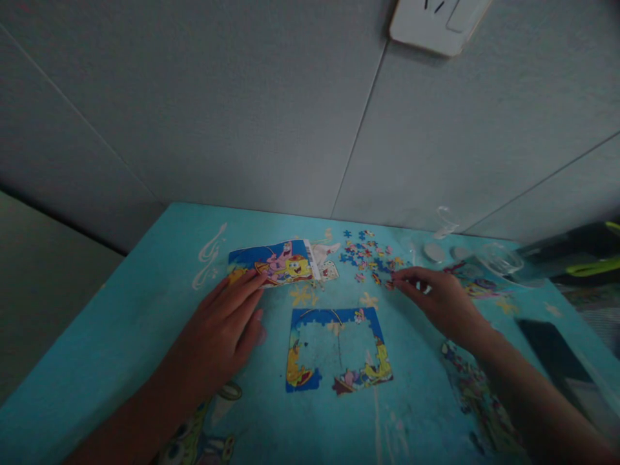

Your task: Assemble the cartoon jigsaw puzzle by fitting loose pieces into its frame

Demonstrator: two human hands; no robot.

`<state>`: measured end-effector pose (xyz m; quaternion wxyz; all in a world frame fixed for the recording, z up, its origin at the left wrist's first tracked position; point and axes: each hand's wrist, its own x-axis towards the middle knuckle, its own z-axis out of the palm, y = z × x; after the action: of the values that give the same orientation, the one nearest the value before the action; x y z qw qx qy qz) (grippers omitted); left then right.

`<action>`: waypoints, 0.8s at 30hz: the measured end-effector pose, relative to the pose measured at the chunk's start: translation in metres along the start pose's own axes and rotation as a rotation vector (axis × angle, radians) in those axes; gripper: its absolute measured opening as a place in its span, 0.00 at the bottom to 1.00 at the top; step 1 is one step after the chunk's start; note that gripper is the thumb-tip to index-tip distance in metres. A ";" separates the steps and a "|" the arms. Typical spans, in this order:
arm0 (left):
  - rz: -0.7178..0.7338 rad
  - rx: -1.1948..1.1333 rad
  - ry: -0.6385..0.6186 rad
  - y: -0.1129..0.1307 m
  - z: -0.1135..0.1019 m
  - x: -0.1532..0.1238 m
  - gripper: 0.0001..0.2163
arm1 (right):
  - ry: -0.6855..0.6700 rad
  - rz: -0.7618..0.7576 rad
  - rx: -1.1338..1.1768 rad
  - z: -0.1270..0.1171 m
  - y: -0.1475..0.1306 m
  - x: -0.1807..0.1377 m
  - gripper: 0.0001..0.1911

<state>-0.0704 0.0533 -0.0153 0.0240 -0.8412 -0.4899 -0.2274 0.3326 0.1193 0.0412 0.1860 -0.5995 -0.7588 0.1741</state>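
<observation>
Head view, dim light. Landmark: frame [295,371], a part-built puzzle border lying flat on the table [145,336], its middle unfilled.

- Left hand [223,329]: left of frame, palm down on the table, fingers spread out straight and gripping nothing. Fingertips rest on the near edge of the card.
- Card [278,260]: cartoon picture, beyond frame and to its left, lying flat, slightly skewed.
- Pieces [365,253]: loose scatter beyond frame's right corner, mostly blue, a few pink and yellow.
- Right hand [438,298]: right of frame and a little beyond it, fingers bent down, tips at the near edge of the pieces. Cannot tell whether a piece is pinched; fingertips too small and blurred.
- Cup [501,259]: clear, further right of frame, past the right hand.
- Dark slab [547,352]: flat, far right of frame, beside the right forearm.
</observation>
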 end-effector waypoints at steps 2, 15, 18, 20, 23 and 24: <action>0.002 0.013 -0.012 0.000 0.000 -0.001 0.21 | 0.042 0.061 0.025 0.003 0.002 -0.022 0.13; 0.053 0.102 -0.024 -0.009 0.005 -0.009 0.23 | 0.124 -0.092 0.014 0.034 0.012 -0.054 0.09; 0.055 0.131 -0.035 -0.009 0.004 -0.011 0.25 | 0.130 -0.091 0.013 0.037 0.014 -0.056 0.08; 0.051 0.146 -0.046 -0.009 0.004 -0.012 0.26 | 0.144 -0.088 0.012 0.038 0.015 -0.056 0.08; 0.063 0.142 -0.042 -0.010 0.004 -0.012 0.25 | 0.157 -0.096 0.011 0.041 0.014 -0.056 0.08; 0.065 0.138 -0.043 -0.010 0.005 -0.013 0.24 | 0.155 -0.102 0.013 0.042 0.013 -0.056 0.08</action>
<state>-0.0823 0.0495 -0.0264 0.0786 -0.8577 -0.4773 -0.1742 0.3354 0.0658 -0.0056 0.2566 -0.5706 -0.7705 0.1223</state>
